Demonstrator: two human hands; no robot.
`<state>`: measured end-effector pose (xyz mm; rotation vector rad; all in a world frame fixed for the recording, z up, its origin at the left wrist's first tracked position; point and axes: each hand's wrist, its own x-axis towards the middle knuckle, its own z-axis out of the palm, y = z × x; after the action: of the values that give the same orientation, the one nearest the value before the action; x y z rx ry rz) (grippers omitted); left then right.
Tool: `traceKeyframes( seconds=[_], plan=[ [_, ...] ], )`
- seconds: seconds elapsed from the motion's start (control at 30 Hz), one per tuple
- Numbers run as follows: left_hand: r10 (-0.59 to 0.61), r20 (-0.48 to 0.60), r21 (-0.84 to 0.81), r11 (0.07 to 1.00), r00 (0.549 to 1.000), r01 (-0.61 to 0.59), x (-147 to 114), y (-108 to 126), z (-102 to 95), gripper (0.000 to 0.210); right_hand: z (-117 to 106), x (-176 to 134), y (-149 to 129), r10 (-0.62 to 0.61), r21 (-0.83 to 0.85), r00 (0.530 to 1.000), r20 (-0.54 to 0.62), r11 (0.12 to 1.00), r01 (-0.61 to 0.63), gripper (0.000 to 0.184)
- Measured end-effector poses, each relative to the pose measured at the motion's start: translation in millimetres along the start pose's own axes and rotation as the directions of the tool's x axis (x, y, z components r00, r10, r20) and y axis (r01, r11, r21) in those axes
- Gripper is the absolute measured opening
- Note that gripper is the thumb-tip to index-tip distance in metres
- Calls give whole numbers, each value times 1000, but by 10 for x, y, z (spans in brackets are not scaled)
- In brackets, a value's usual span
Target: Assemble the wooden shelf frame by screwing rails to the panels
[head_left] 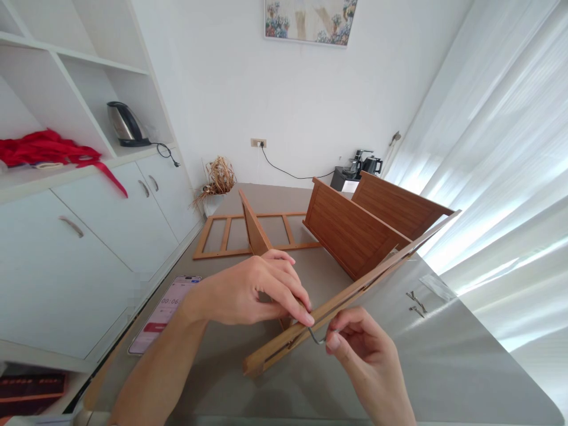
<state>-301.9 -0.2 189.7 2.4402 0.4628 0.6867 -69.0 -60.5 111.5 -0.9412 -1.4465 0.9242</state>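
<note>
My right hand [370, 358] pinches the long end of a bent hex key [315, 338] between thumb and fingers. The key's other end meets the near side rail of a wooden frame [270, 353], beside my left fingertips. My left hand [260, 290] is closed over that rail from above, its index finger pressing near the key. Several wooden panels stand upright against the frame: one panel [254, 228] behind my left hand, a wider panel [350, 228] in the middle and another panel [399, 204] at the far right. The key's tip is hidden.
A second ladder-like wooden frame [213, 255] lies flat on the grey table [444, 378]. Several metal screws [416, 303] and a clear plastic bag [437, 287] lie on the right. A phone [162, 313] lies left of my forearm. Dried plants [219, 176] stand behind the table.
</note>
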Motion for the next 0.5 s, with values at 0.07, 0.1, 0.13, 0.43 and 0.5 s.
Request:
traceKeyframes(
  seconds=[0.07, 0.1, 0.13, 0.43, 0.5],
  plan=[
    [0, -2, -1, 1000, 1000, 0, -2, 0, 1, 22, 14, -57, 103, -5, -72, 998, 56, 997, 9, 21],
    [-2, -4, -1, 1000, 1000, 2, -4, -2, 2, 23, 36, -95, 145, -18, -110, 996, 87, 994, 27, 22],
    [-2, -5, -2, 1000, 1000, 2, -6, -5, 3, 23, 69, -137, 177, -32, -144, 993, 112, 988, 48, 22],
    [6, -11, -7, 1000, 1000, -6, -7, -18, 4, 24, 554, -446, -13, 203, 112, 971, 130, 970, -218, 51],
    [3, -6, 0, 1000, 1000, -3, -4, -10, 1, 23, 615, -490, -111, 305, 225, 938, 167, 914, -337, 56]
  ],
)
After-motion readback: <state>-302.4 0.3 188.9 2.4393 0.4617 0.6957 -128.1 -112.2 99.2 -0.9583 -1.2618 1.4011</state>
